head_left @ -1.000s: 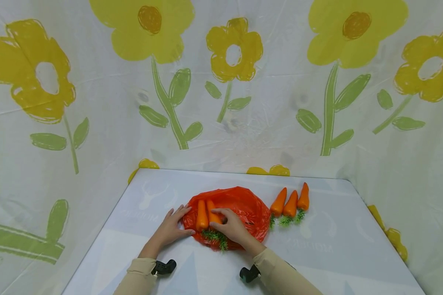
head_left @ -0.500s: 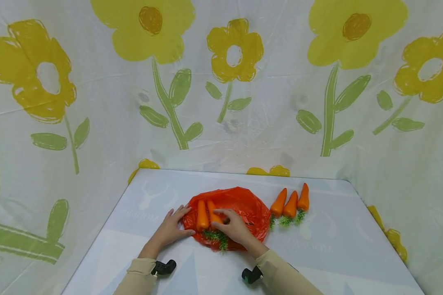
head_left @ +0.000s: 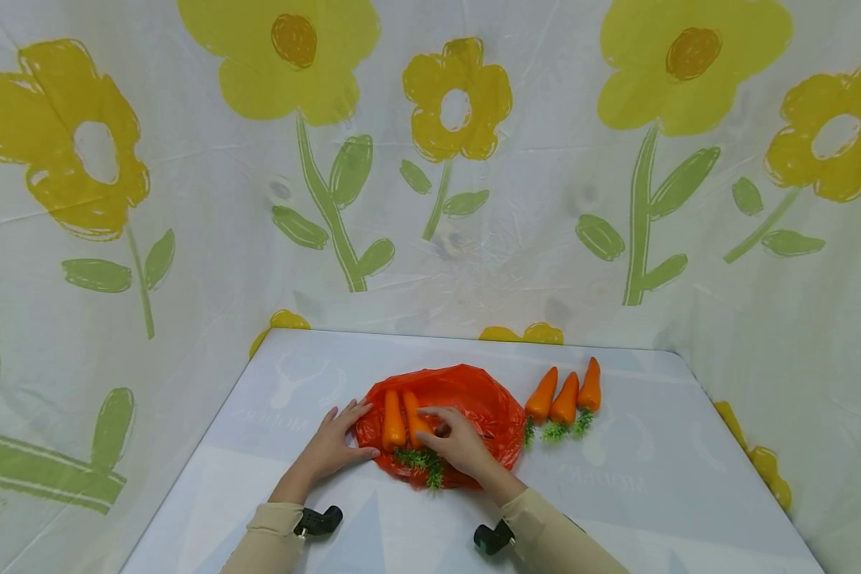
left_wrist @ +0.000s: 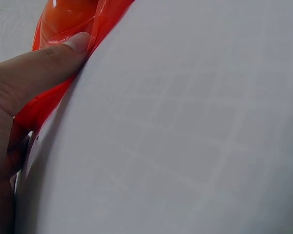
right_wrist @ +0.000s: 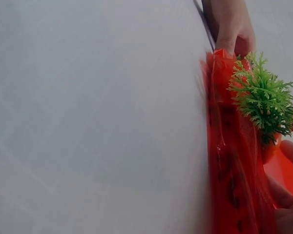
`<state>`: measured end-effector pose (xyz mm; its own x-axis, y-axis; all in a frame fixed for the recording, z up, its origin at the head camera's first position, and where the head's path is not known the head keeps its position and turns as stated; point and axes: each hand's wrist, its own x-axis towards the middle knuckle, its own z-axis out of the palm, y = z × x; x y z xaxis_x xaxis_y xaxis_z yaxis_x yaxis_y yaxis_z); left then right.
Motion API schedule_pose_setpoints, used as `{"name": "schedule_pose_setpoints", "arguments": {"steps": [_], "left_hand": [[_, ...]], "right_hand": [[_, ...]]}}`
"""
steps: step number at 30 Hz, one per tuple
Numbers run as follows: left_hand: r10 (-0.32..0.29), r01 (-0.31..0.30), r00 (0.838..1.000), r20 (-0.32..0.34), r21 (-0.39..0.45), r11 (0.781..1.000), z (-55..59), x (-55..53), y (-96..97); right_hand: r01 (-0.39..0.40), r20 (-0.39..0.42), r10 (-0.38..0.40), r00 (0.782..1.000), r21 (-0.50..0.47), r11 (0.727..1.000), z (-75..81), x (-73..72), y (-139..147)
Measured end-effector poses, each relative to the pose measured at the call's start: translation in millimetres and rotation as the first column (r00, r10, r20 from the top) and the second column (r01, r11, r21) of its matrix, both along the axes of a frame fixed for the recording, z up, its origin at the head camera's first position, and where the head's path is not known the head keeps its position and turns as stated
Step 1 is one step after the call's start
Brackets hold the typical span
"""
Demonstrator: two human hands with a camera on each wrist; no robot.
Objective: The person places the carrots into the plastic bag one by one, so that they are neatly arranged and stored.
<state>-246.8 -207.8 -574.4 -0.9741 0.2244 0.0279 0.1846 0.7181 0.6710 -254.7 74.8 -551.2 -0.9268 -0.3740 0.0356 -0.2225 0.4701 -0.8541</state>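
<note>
Two orange carrots with green tops lie side by side in a spread red plastic bag (head_left: 473, 391), the left carrot (head_left: 393, 422) and the right carrot (head_left: 418, 418). My left hand (head_left: 336, 440) rests at the bag's left edge with fingers spread; in the left wrist view its thumb (left_wrist: 63, 56) presses on the red film. My right hand (head_left: 459, 442) is over the bag, its thumb and index finger parted right beside the right carrot. In the right wrist view leafy greens (right_wrist: 263, 97) stand up over the bag's front edge, with the right fingertips close behind them.
Three more carrots lie in a row right of the bag: one near it (head_left: 541, 396), a middle one (head_left: 564, 400) and a far one (head_left: 590, 387). The pale table (head_left: 660, 494) ends at a flower-printed curtain (head_left: 516, 263) behind and at both sides.
My right hand has drifted slightly right, its thumb and index finger coming off the top of the right carrot. The left hand, the bag and the carrots stay in place.
</note>
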Motion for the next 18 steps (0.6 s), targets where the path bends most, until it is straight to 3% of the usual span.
{"name": "schedule_pose_setpoints", "arguments": {"steps": [18], "left_hand": [[-0.023, 0.023, 0.999, -0.036, -0.006, 1.0, 0.0, -0.5, -0.5]], "right_hand": [[0.001, 0.004, -0.001, 1.0, -0.047, 0.999, 2.1, 4.4, 8.9]]}}
